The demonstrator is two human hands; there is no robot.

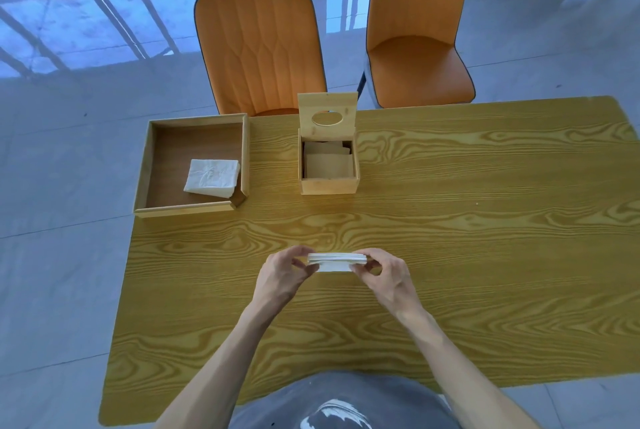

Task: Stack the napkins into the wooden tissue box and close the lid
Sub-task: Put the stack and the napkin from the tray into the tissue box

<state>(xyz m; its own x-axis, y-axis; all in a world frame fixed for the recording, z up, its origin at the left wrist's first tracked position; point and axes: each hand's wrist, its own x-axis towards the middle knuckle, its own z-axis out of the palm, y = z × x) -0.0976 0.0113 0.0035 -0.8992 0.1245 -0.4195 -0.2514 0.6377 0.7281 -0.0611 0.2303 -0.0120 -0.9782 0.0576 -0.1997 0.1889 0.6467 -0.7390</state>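
Observation:
Between my two hands I hold a thin stack of white napkins (335,263) just above the table's near middle. My left hand (285,272) grips its left end and my right hand (384,274) grips its right end. Farther back stands the wooden tissue box (329,182) with its lid (327,113) raised upright, an oval hole in the lid. Inside the box lie folded napkins that look tan in its shade. A second pile of white napkins (212,178) rests in the wooden tray (149,165) at the left.
The yellow wood-grain table (485,255) stretches wide to the right. Two orange chairs (259,47) (419,30) stand behind its far edge. The tray overhangs the table's left edge slightly. Grey tiled floor surrounds everything.

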